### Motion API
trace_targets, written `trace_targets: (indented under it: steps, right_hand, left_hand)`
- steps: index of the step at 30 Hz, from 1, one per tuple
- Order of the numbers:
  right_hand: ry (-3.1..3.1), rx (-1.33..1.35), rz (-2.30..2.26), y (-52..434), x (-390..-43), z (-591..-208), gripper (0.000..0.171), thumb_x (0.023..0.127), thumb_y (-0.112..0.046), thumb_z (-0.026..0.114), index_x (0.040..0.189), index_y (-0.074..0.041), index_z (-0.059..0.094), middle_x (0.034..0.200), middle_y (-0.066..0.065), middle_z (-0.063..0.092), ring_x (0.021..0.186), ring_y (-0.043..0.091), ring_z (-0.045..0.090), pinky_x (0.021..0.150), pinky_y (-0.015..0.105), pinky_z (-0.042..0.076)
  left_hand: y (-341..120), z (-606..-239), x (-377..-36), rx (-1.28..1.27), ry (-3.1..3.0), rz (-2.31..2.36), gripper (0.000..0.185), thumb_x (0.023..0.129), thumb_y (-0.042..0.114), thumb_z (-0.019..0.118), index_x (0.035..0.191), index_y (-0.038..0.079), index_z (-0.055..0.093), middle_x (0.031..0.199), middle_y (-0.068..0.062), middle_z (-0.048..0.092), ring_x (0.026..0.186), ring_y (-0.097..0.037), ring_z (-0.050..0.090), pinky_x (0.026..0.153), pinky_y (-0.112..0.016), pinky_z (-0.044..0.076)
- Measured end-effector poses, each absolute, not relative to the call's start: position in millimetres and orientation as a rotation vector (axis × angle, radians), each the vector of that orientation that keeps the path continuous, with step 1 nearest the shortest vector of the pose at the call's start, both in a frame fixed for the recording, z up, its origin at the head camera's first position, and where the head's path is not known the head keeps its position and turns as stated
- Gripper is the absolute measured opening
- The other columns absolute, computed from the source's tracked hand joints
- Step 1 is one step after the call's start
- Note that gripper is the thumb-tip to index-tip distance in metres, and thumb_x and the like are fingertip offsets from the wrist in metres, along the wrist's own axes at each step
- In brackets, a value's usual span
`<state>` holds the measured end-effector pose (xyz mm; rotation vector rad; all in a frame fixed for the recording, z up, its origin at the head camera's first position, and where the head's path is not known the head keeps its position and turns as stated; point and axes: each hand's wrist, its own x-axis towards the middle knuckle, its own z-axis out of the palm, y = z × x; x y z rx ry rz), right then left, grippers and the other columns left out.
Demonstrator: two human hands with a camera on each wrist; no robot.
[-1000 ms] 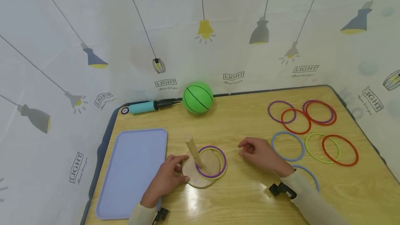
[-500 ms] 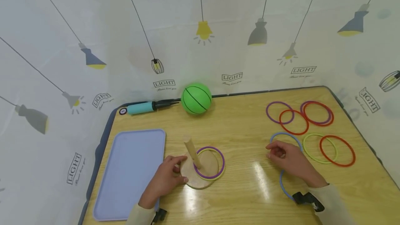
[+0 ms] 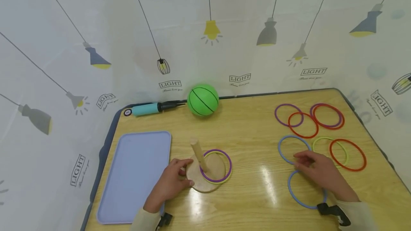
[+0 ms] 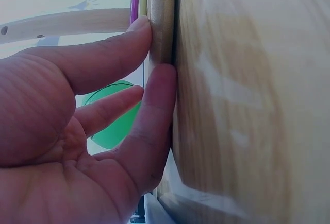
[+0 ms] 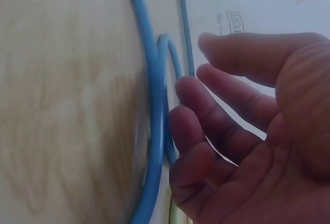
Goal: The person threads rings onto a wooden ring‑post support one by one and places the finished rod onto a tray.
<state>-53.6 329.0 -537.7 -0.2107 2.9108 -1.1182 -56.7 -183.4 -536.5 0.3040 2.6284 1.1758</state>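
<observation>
Two hands at work on a wooden table (image 3: 250, 131). Left hand (image 3: 167, 184) rests at the left rim of the round wooden base (image 3: 215, 170) of a ring-toss stand; in the left wrist view the thumb and one fingertip (image 4: 160, 87) pinch the disc edge (image 4: 161, 23), the rest of the fingers loose. Wooden peg (image 3: 199, 155) stands tilted on the base, with a purple ring (image 3: 224, 177) and a yellow ring (image 3: 228, 179) lying around it.

Right hand (image 3: 321, 175) hovers low over two blue rings: near blue ring (image 3: 293, 195) partly under the palm, far blue ring (image 3: 282, 150) just beyond the fingertips. Right wrist view: fingers (image 5: 206, 126) loosely bent and spread, holding nothing, close beside the near blue ring (image 5: 153, 131); whether they touch it cannot be told.

Right of that hand: lime ring (image 3: 321, 139) overlapping a red ring (image 3: 356, 165). Farther back, a cluster of purple and red rings (image 3: 308, 117). Left side: lavender tray (image 3: 135, 174). Back edge: green ball (image 3: 203, 99), teal hand pump (image 3: 151, 109) just beside it.
</observation>
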Motion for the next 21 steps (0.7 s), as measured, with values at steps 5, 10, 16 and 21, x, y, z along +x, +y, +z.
trace_targets:
  steps: [5,10,16,21]
  right_hand:
    - [2.904,-0.223,-1.065,332,-52,-541,0.021,0.093,-0.016,0.083,0.112,-0.009,0.078,0.094,-0.004,0.075,0.079,-0.006,0.06,0.068,0.021,0.053]
    - [2.885,-0.233,-1.017,332,-49,-539,0.017,0.09,-0.013,0.084,0.106,-0.014,0.078,0.096,-0.004,0.075,0.081,-0.006,0.06,0.072,0.024,0.054]
    - [2.913,-0.251,-0.968,336,-47,-538,0.021,0.086,-0.014,0.088,0.104,-0.017,0.078,0.095,-0.005,0.075,0.082,-0.006,0.061,0.072,0.024,0.055]
    - [2.877,-0.173,-0.937,343,-46,-538,0.02,0.088,-0.023,0.088,0.105,-0.02,0.078,0.101,-0.004,0.076,0.085,-0.004,0.063,0.075,0.024,0.054]
  left_hand:
    - [-185,-536,-56,0.337,2.628,1.181,0.071,0.081,0.012,0.093,0.145,0.01,0.063,0.119,-0.011,0.06,0.1,-0.022,0.068,0.085,-0.028,0.056]
    - [-184,-535,-56,0.326,2.623,1.176,0.071,0.081,0.012,0.093,0.146,0.011,0.063,0.12,-0.011,0.059,0.101,-0.021,0.067,0.084,-0.027,0.055]
    - [-184,-534,-56,0.337,2.635,1.171,0.071,0.08,0.011,0.093,0.145,0.009,0.063,0.119,-0.011,0.06,0.1,-0.022,0.067,0.084,-0.027,0.055]
    - [-185,-535,-55,0.339,2.643,1.169,0.071,0.079,0.011,0.093,0.144,0.009,0.064,0.117,-0.011,0.06,0.099,-0.022,0.068,0.084,-0.028,0.056]
